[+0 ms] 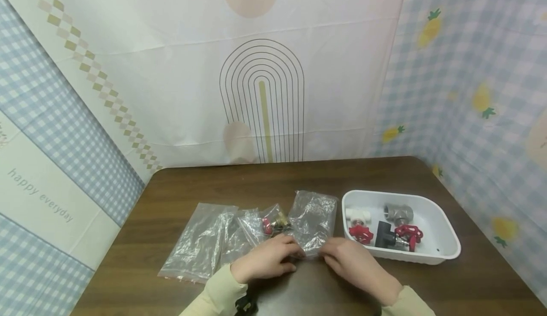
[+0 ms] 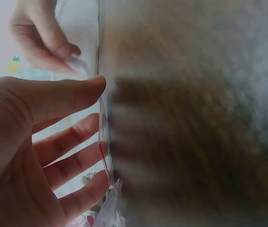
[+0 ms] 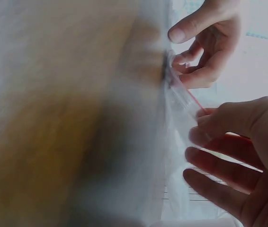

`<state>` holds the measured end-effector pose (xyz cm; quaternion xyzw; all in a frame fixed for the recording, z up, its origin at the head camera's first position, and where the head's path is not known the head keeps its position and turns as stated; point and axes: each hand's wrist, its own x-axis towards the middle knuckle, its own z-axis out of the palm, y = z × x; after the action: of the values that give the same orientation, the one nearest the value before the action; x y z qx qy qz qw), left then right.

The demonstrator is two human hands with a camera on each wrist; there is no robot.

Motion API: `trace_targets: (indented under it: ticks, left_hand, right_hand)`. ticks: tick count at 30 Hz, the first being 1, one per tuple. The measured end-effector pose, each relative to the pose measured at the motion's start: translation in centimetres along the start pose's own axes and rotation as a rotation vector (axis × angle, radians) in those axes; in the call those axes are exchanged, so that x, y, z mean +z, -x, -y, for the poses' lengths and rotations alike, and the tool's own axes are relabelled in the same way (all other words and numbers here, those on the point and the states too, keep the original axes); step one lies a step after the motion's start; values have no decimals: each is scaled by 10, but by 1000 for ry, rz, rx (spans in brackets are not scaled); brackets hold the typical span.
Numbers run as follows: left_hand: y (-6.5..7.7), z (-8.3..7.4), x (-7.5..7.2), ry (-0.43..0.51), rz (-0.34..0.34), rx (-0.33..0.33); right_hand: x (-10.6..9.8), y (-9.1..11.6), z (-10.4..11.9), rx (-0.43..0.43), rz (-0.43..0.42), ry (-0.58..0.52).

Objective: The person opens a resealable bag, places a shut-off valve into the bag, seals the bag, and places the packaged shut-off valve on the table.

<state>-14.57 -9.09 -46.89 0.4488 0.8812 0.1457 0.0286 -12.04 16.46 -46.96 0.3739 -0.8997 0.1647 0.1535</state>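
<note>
A clear zip bag (image 1: 314,216) with a red line along its mouth lies on the table, its near edge at both hands. My right hand (image 1: 352,264) pinches that edge between thumb and forefinger, as the right wrist view shows. At the same edge my left hand (image 1: 269,256) touches the plastic with its fingertips, its thumb standing apart from them. Beyond the left hand, brass and red fittings (image 1: 279,220) sit in a smaller clear bag (image 1: 273,210).
To the left, more clear bags (image 1: 205,235) lie flat and overlapping. A white tray (image 1: 440,230) at the right holds a white fitting (image 1: 358,215), a grey metal fitting (image 1: 399,211), a black fitting (image 1: 384,235) and red valve handwheels (image 1: 361,234). Patterned cloth (image 1: 183,79) hangs behind the brown table (image 1: 256,183).
</note>
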Motion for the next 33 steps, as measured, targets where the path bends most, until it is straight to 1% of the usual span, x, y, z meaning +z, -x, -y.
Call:
trace_targets:
  ticks: [7, 10, 14, 19, 21, 23, 27, 29, 33]
  left_hand:
    - [0, 2, -1, 43, -33, -53]
    - [0, 4, -1, 68, -59, -76]
    - [1, 7, 0, 88, -111, -100]
    - [1, 9, -3, 86, -205, -91]
    - [1, 10, -5, 87, -230, -90]
    - [1, 10, -8, 95, -240, -96]
    - [1, 10, -9, 100, -232, -114]
    - [1, 10, -9, 105, -230, -116]
    - [1, 9, -8, 105, -249, -108]
  right_hand:
    - [-3, -6, 0, 38, -77, -60]
    - [-6, -8, 0, 30, -106, -61]
    - [-10, -9, 0, 17, -155, -88]
    - [-14, -12, 2, -4, -210, -120]
    - [-15, -13, 3, -8, -228, -118]
    - [-15, -14, 3, -7, -245, -117]
    - [-16, -17, 3, -15, -268, -132]
    - [-17, -19, 3, -25, -272, -145]
    - [-20, -22, 4, -52, -284, -147]
